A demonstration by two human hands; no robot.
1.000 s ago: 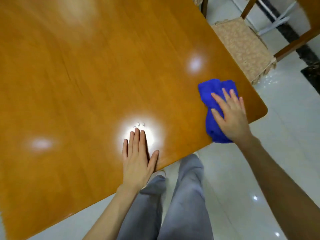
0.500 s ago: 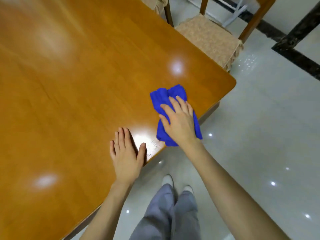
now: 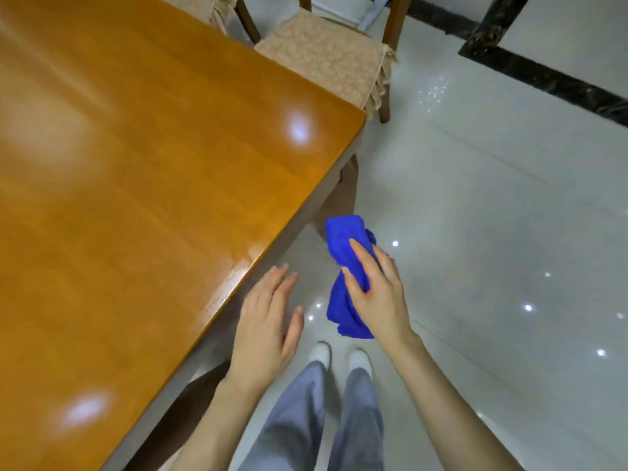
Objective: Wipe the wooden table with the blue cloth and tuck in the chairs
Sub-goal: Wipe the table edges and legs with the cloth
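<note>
Blue cloth (image 3: 339, 236) left table (image 3: 136, 164); long axis points forward.

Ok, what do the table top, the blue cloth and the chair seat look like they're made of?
Table top: wood or veneer under glossy varnish; grain streaks, sharp light glints. Blue cloth: soft napped fabric, likely microfibre; it bunches in the right hand. Chair seat: beige patterned woven cushion, frilled edge.

Your glossy, orange-brown wooden table (image 3: 136, 164) fills the left. A cushioned chair (image 3: 323, 59) stands at its far corner; a second chair (image 3: 217, 5), mostly cropped, seems tucked closer. The bunched blue cloth (image 3: 339, 239) hangs clear of the tabletop, gripped in your right hand (image 3: 377, 294).
</note>
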